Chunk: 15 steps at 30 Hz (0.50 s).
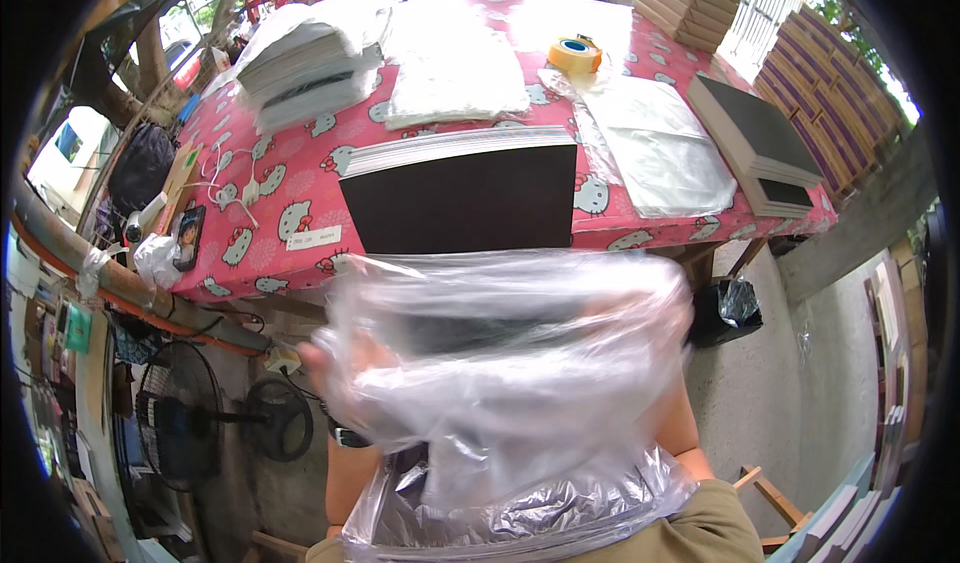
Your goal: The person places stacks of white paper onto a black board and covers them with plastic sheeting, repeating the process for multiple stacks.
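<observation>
Head view shows you holding a large clear plastic bag [510, 363] up in front of your chest, blurred with motion and spread wide between your two hands. Your left hand [318, 363] is at the bag's left edge, mostly veiled by the film, so you cannot tell how its fingers sit, only that it is against the plastic. Your right hand is hidden behind the bag's right side; only the right forearm [685, 428] shows below it. A dark flat shape shows through the upper part of the bag, too blurred to tell what it is. Beyond the bag stands the tabletop [300, 193] with a pink patterned cloth. At its near edge lies a stack of black sheets [460, 198], just behind the bag's top rim. To the right of that stack rests a pile of clear plastic sleeves [655, 143], with a roll of yellow tape [574, 55] behind it. More dark boards [760, 138] lie at the tabletop's right end.
</observation>
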Each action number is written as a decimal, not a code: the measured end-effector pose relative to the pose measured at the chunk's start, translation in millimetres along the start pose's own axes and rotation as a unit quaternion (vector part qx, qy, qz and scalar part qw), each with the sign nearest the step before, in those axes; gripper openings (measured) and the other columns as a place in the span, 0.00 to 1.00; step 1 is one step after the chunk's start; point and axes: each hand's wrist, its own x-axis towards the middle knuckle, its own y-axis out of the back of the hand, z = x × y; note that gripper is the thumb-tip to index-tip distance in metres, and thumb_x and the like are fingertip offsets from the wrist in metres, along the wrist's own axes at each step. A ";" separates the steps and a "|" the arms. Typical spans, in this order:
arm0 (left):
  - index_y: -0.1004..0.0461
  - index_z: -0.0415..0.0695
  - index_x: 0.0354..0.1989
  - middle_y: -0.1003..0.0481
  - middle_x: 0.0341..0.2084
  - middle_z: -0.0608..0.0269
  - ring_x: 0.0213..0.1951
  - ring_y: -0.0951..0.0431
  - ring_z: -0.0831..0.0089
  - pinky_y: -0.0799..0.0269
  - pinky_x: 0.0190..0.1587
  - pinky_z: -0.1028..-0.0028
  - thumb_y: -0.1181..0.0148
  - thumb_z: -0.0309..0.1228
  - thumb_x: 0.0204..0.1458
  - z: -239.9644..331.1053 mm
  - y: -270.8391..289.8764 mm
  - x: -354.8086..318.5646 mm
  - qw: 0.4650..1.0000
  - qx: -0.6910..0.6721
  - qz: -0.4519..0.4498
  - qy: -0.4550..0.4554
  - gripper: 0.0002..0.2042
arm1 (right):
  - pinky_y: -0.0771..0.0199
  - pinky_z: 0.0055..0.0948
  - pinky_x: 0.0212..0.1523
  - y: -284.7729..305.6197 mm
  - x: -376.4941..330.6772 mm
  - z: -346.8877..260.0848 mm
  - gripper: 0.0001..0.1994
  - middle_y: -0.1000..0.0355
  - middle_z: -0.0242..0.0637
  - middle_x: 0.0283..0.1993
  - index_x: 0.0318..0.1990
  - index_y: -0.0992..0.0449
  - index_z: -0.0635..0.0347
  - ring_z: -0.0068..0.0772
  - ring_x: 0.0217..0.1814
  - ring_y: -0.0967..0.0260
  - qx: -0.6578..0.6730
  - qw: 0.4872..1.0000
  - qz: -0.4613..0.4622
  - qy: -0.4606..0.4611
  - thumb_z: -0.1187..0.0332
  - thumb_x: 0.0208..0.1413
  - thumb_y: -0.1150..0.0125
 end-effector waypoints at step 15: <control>0.39 0.43 0.48 0.32 0.36 0.62 0.36 0.31 0.72 0.33 0.40 0.74 0.43 0.43 0.40 51.5 14.0 0.7 0.992 0.030 -0.027 -0.122 0.27 | 0.33 0.23 0.37 -5.6 19.3 0.3 0.15 0.27 0.41 0.33 0.37 0.28 0.70 0.24 0.33 0.32 -0.127 0.962 -0.128 -0.207 0.77 0.39 0.37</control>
